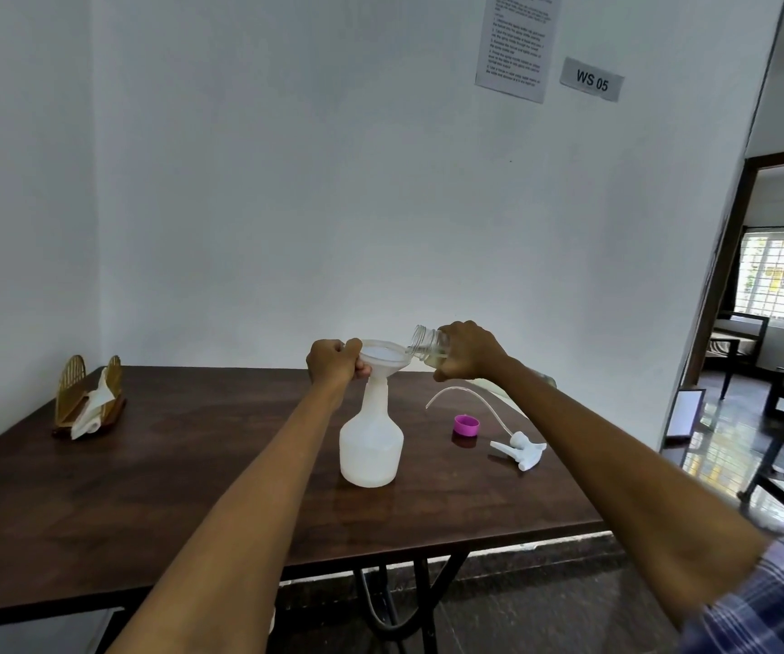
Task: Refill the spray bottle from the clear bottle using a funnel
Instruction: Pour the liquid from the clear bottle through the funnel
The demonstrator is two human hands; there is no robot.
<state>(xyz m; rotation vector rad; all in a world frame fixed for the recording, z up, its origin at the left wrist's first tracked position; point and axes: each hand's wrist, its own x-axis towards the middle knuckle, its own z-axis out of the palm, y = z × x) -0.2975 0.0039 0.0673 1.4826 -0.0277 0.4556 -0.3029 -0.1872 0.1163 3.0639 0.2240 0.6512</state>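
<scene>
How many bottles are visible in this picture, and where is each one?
2. The spray bottle stands on the table with the funnel in its neck. The clear bottle is tilted over the funnel in the right hand. No others are visible.

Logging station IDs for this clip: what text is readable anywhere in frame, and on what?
"WS 05": black print on the small grey rectangular sign taped to the white wall.
White printed paper sheet left of that sign: several lines of text, too small and blurred to read.
No label readable on the translucent white plastic spray bottle or the clear bottle.
</scene>
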